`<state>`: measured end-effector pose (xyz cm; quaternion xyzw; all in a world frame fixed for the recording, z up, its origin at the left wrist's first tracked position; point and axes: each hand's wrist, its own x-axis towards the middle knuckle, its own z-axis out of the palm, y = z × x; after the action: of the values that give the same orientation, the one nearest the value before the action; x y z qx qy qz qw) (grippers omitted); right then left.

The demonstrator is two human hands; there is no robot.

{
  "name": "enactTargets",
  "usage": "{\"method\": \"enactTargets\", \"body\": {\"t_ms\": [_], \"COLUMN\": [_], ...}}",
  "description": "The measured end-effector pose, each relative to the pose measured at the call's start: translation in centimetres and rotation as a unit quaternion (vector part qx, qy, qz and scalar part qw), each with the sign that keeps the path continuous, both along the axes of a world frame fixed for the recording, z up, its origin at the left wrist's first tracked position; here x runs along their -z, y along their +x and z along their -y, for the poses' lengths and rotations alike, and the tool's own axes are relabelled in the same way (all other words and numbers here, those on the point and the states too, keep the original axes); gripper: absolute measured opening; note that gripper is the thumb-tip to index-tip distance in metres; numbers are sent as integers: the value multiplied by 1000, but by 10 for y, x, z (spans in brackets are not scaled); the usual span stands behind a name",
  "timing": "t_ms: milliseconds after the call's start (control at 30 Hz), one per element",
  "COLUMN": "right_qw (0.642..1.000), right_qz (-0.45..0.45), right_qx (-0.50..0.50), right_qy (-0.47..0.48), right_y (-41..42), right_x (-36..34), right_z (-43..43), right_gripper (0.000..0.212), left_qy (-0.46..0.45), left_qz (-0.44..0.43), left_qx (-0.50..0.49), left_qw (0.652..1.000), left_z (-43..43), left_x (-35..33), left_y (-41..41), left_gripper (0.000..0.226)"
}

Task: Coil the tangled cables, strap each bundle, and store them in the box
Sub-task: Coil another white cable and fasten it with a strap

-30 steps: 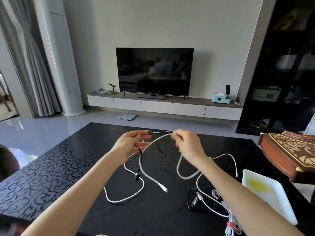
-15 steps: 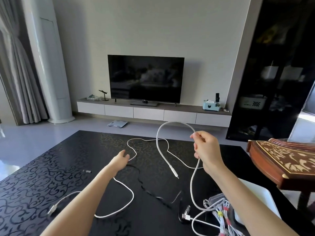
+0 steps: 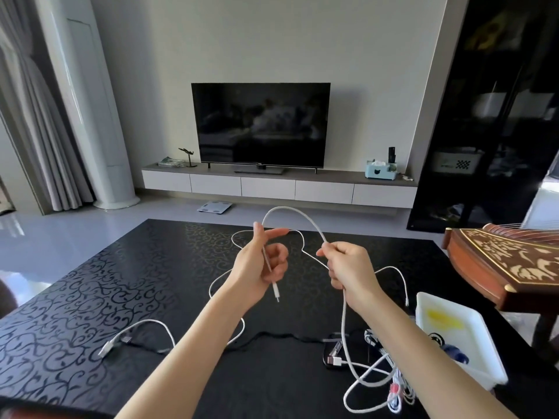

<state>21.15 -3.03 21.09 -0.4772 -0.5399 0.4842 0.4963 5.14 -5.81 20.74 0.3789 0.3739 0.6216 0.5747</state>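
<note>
While loose cables are left strewn over the black counter [image 3: 90,297], the task is judged to be at an early step: one cable is being singled out for coiling. The white box [image 3: 484,352] is set at the counter's right edge, with its near corner cut off by the right forearm. Something yellow and something dark blue are made out inside it, but what they are cannot be told. Just beside the box a heap of tangled cables [image 3: 390,379] is seen, with small pink tags on it; whether these are straps cannot be told. A white cable [image 3: 290,211] is led up from near that heap through the right hand [image 3: 348,267], whose grip is clamped round it. It is then arched across to the left hand [image 3: 260,267], where the grip is closed on it by curled fingers, the forefinger held straight. The small plug [image 3: 276,293] is left dangling below that hand. A first loop is probably called for next, with slack drawn up gently so that the heap is not dragged along.
</note>
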Motion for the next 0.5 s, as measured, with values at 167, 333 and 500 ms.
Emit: {"method": "enactTargets", "body": {"t_ms": [167, 333, 500], "right_qw": [989, 972, 967], "right_qz": [111, 166, 190], "right_qx": [-90, -165, -167], "right_qy": [21, 18, 20], "right_y": [1, 1, 3], "right_x": [7, 9, 15], "right_z": [25, 44, 56], "right_gripper": [33, 35, 38], "left_qy": [-70, -60, -46], "left_qz": [-104, -157, -113], "left_qx": [81, 141, 104], "left_qw": [989, 976, 987], "left_z": [8, 15, 20], "left_x": [10, 12, 10], "left_y": [8, 18, 30], "left_gripper": [51, 52, 50]}}
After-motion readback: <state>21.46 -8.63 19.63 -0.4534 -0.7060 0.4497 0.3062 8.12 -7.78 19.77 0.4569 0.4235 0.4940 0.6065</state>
